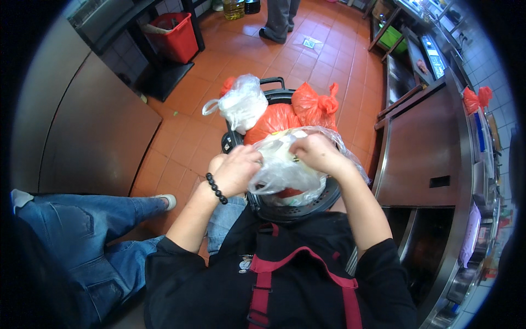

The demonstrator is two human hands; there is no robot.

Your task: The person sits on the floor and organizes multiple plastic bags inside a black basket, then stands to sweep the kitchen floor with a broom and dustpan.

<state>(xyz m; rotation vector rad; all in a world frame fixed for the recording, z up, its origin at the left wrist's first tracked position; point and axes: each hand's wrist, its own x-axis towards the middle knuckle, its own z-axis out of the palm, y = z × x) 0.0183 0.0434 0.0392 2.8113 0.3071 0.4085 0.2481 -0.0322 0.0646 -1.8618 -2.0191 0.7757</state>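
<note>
A black plastic basket (302, 211) with a handle stands before me, heaped with bags. My left hand (242, 166), below a black bead bracelet, is at the left edge of a clear plastic bag (287, 174). My right hand (318, 152) has its fingers bent over the top right of the same bag. Whether either hand pinches the plastic cannot be told. Behind it lie a large orange plastic bag (273, 119), a knotted orange bag (314, 107) and a translucent white bag (245, 103) with loop handles.
A person in jeans (82, 238) stands close at my left, another in grey trousers (279, 16) farther ahead. Steel cabinets flank the tiled floor (181, 144). A red bin (176, 39) stands at the upper left, and a steel counter (423, 152) runs along the right.
</note>
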